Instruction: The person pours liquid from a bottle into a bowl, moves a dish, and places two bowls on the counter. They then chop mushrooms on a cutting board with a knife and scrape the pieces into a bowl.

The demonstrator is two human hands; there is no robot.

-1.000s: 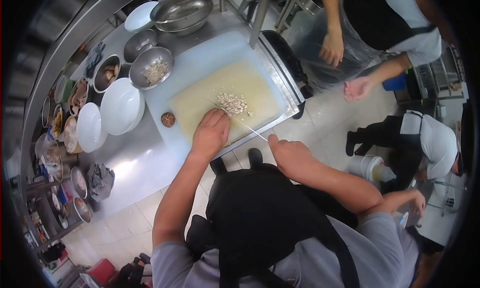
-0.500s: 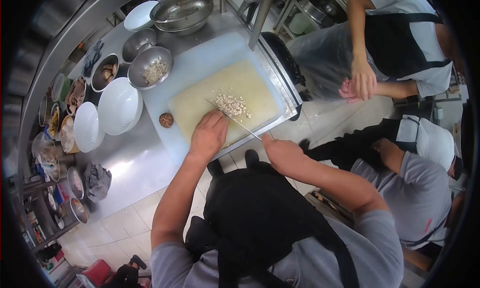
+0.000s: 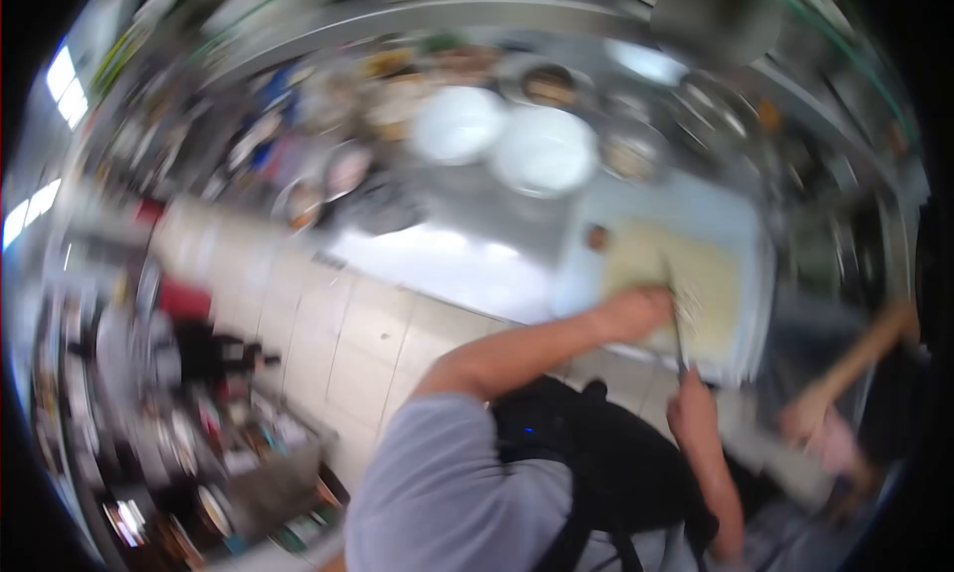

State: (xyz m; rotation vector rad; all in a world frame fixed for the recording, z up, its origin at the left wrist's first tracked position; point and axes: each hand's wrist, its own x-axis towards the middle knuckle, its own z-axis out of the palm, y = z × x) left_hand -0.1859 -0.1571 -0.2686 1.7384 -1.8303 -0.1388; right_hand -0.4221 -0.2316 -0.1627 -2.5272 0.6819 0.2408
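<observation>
My right hand is closed round the handle of a knife, whose blade reaches away over the yellow cutting board. Just left of the blade, my left hand rests at the board with its fingers curled together; what lies under them is hidden. Small pale chopped pieces are scattered on the board to the right of the knife. A brown mushroom cap sits by the board's far left corner, on the larger whitish board underneath. Motion blurs the whole view.
Two white bowls stand on the steel counter, beside a metal bowl with pale pieces. Crumpled dark cloth lies further left. Another person's hand is at the right. Tiled floor runs behind the counter.
The view has swung left, so the board and both hands now appear further right, and more floor shows at left. The knife stays in my right hand, my left beside it.
</observation>
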